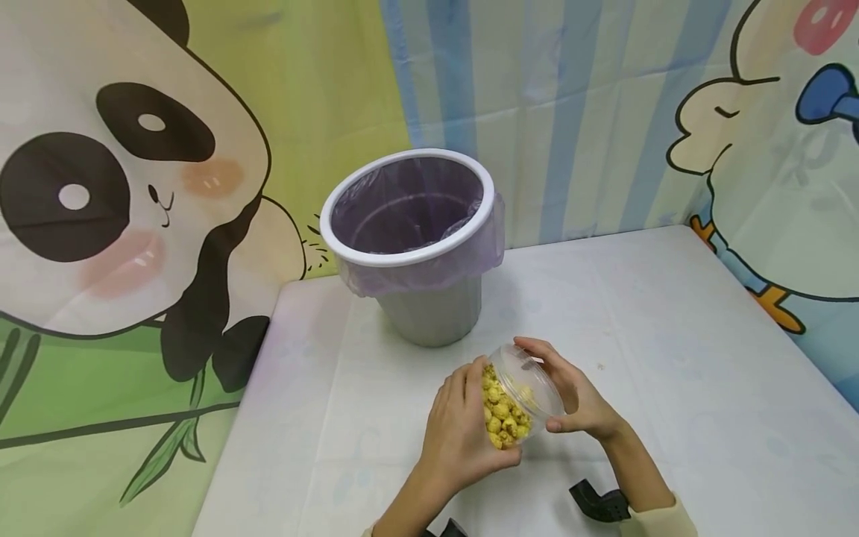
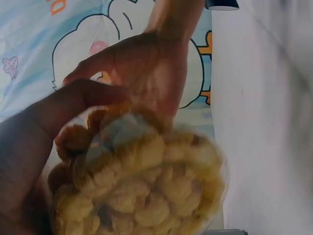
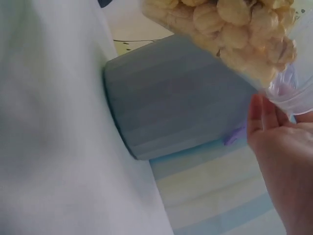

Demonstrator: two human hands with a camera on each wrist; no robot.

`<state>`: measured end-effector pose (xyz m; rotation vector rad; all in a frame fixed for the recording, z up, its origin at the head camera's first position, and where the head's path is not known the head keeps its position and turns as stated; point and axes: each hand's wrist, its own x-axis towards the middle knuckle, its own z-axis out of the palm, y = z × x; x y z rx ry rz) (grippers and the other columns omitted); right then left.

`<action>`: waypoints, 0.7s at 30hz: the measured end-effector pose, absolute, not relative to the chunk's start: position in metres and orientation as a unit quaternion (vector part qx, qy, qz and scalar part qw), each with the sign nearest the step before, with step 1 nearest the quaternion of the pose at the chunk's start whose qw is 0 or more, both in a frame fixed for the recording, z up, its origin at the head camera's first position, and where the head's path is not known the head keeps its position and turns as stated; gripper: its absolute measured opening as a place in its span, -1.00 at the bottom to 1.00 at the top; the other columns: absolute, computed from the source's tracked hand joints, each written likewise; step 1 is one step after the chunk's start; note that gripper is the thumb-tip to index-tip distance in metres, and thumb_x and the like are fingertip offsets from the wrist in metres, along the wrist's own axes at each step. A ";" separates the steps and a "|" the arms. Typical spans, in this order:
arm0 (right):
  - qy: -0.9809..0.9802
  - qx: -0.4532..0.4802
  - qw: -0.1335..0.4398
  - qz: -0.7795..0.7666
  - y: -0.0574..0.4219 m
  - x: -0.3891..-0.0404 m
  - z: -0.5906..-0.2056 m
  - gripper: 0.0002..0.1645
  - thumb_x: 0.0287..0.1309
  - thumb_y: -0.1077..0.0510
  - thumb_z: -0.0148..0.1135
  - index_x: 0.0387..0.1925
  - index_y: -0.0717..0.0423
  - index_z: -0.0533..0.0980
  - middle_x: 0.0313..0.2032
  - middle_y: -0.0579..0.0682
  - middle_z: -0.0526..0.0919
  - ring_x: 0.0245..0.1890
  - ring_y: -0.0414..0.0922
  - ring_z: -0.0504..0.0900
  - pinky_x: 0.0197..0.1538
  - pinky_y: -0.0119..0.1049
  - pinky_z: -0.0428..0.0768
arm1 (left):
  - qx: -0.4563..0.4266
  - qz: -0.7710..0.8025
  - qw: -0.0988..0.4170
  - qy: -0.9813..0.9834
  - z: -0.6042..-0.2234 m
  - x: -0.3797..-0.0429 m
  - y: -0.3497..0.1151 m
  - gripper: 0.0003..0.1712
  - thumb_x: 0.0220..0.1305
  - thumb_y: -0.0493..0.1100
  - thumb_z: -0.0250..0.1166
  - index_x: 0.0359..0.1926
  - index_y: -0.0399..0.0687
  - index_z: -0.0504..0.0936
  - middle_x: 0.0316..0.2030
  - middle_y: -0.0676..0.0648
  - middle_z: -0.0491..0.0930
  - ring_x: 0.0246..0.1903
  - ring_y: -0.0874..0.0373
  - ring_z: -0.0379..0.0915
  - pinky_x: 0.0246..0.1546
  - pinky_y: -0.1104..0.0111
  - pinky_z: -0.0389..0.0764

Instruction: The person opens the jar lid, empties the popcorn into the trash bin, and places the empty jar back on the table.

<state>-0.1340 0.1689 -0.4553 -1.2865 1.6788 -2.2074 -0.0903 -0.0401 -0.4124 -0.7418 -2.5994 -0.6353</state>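
A clear plastic jar of yellow popcorn (image 1: 503,418) is held tilted above the table, its lid end toward the right. My left hand (image 1: 459,429) grips the jar round its side. Round the rim of the clear lid (image 1: 549,401) curl the thumb and fingers of my right hand (image 1: 580,395). In the left wrist view the jar's popcorn (image 2: 142,191) fills the lower part, and the right hand (image 2: 156,73) shows behind it. The right wrist view has the right hand's fingers (image 3: 269,115) against the lid's edge. Whether the lid is loose I cannot tell.
Behind the hands stands a grey bin (image 1: 432,309) with a white rim (image 1: 329,224) and a purple liner bag (image 1: 493,231). It sits on a white-covered table (image 1: 624,321). Cartoon-printed cloths, including a panda curtain (image 1: 221,149), hang around the table.
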 end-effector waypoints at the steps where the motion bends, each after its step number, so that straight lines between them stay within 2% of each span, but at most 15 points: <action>1: 0.538 -0.436 0.044 -0.720 0.169 -0.135 -0.456 0.15 -0.08 0.09 0.35 0.32 0.49 -0.13 0.30 0.41 -0.11 0.25 0.12 0.05 0.21 -0.21 0.23 | -0.269 -0.239 0.158 -0.920 -0.412 -0.090 -0.041 0.30 -0.56 0.24 0.48 0.28 -0.18 0.15 -0.03 -0.04 0.37 -0.11 0.16 0.36 -0.07 0.31 0.46; 6: 0.494 -0.524 0.064 -0.691 0.172 -0.140 -0.456 0.19 -0.06 -0.01 0.27 0.29 0.57 -0.20 0.33 0.38 -0.15 0.33 0.12 -0.06 0.28 -0.09 0.12 | -0.286 -0.372 -0.020 -0.883 -0.404 -0.087 -0.049 0.30 -0.47 0.20 0.54 0.34 0.04 0.06 0.01 0.11 0.33 -0.09 0.30 0.33 -0.09 0.35 0.47; 8: 0.486 -0.543 0.078 -0.680 0.173 -0.142 -0.455 0.20 -0.06 -0.02 0.25 0.29 0.57 -0.23 0.34 0.37 -0.17 0.34 0.12 -0.08 0.29 -0.07 0.10 | -0.282 -0.403 -0.059 -0.869 -0.402 -0.086 -0.051 0.29 -0.46 0.18 0.56 0.34 0.11 0.05 0.01 0.15 0.32 -0.09 0.33 0.32 -0.08 0.36 0.46; 11: 0.491 -0.545 0.088 -0.674 0.175 -0.143 -0.453 0.23 -0.03 -0.04 0.25 0.29 0.58 -0.29 0.34 0.40 -0.22 0.35 0.13 -0.13 0.30 -0.08 0.07 | -0.280 -0.375 -0.033 -0.883 -0.400 -0.086 -0.051 0.30 -0.48 0.19 0.54 0.34 0.08 0.05 0.01 0.13 0.33 -0.10 0.31 0.32 -0.09 0.36 0.46; 17: 0.518 -0.474 0.087 -0.707 0.172 -0.140 -0.458 0.29 -0.08 -0.12 0.37 0.33 0.50 -0.21 0.33 0.39 -0.19 0.30 0.12 -0.02 0.23 -0.15 0.22 | -0.260 -0.237 0.105 -0.930 -0.403 -0.087 -0.046 0.35 -0.61 0.23 0.51 0.30 -0.12 0.12 -0.01 -0.05 0.37 -0.10 0.15 0.37 -0.09 0.27 0.46; 19: 0.521 -0.457 0.077 -0.717 0.169 -0.139 -0.460 0.26 -0.09 -0.08 0.39 0.33 0.49 -0.16 0.32 0.39 -0.15 0.27 0.12 0.02 0.21 -0.15 0.24 | -0.260 -0.221 0.124 -0.932 -0.406 -0.087 -0.044 0.35 -0.63 0.23 0.51 0.29 -0.15 0.14 -0.02 -0.08 0.38 -0.10 0.11 0.38 -0.08 0.26 0.47; 21: 0.511 -0.455 0.070 -0.726 0.168 -0.139 -0.462 0.22 -0.08 -0.01 0.39 0.32 0.51 -0.16 0.32 0.38 -0.13 0.27 0.12 0.02 0.22 -0.14 0.23 | -0.261 -0.230 0.115 -0.931 -0.406 -0.087 -0.043 0.34 -0.61 0.23 0.51 0.29 -0.14 0.13 -0.03 -0.07 0.38 -0.12 0.13 0.38 -0.10 0.27 0.47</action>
